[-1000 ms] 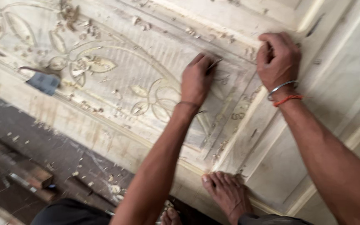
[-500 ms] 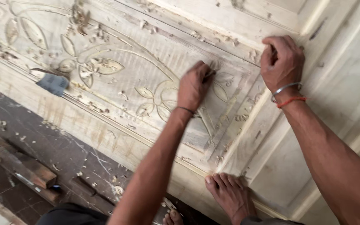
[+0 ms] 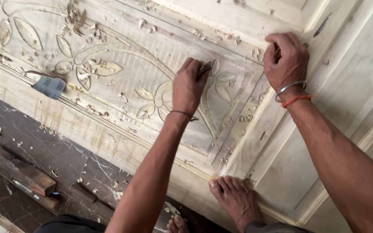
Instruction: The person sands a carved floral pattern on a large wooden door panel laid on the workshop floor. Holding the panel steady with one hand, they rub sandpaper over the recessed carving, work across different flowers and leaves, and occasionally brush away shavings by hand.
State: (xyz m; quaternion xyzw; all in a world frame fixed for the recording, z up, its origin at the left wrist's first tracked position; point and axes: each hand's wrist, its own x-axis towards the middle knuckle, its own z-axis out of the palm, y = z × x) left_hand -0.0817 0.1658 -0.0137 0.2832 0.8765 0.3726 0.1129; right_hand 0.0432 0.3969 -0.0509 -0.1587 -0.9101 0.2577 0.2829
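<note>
Since a second ago both hands have kept their posts on the carved wooden panel (image 3: 121,82); only the view has slid a little, so the cutting goes on at the same leaf near the panel's right end. The left hand (image 3: 191,86) has its fingers (image 3: 185,72) curled tight round a small carving tool (image 3: 207,67), its tip on the leaf. The right hand (image 3: 285,60) is a closed fist by the frame edge; what it grips is hidden. A bare foot (image 3: 236,198) presses the panel's lower edge.
</note>
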